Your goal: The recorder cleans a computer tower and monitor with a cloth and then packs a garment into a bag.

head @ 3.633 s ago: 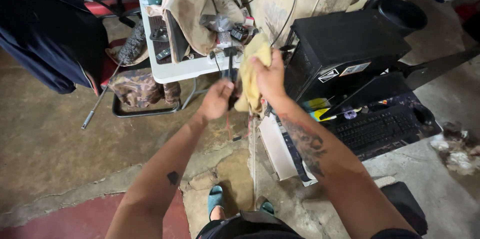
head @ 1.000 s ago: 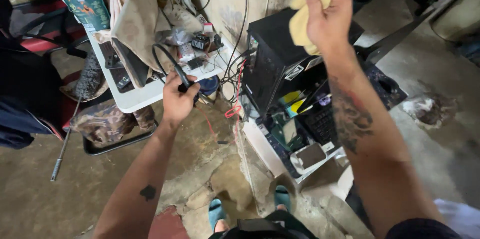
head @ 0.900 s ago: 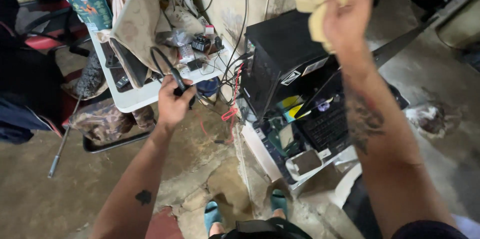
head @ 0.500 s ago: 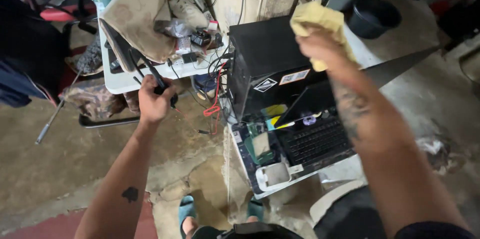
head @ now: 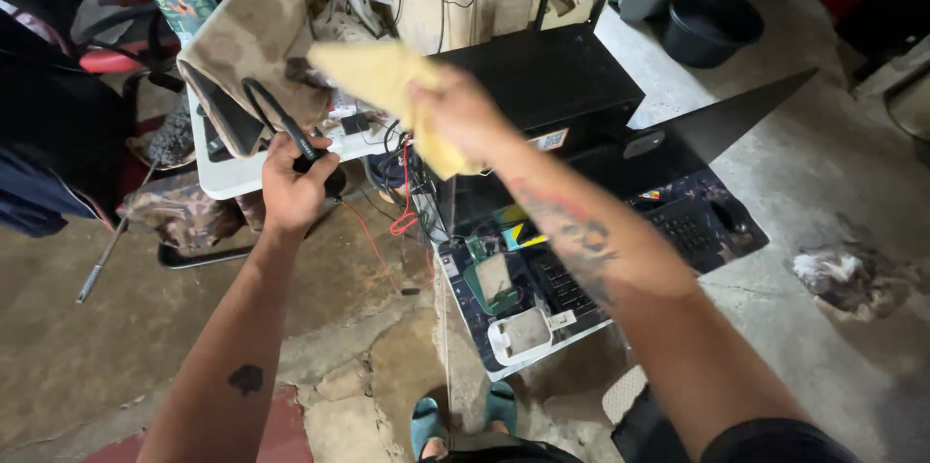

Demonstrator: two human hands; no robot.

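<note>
The left hand (head: 294, 190) is clenched in a tight grip around one black tool handle (head: 291, 134), just in front of the white table (head: 225, 177). The right hand (head: 460, 114) has its grip closed on one yellow cloth (head: 383, 76), held above the table's right end, beside one black box (head: 557, 85).
</note>
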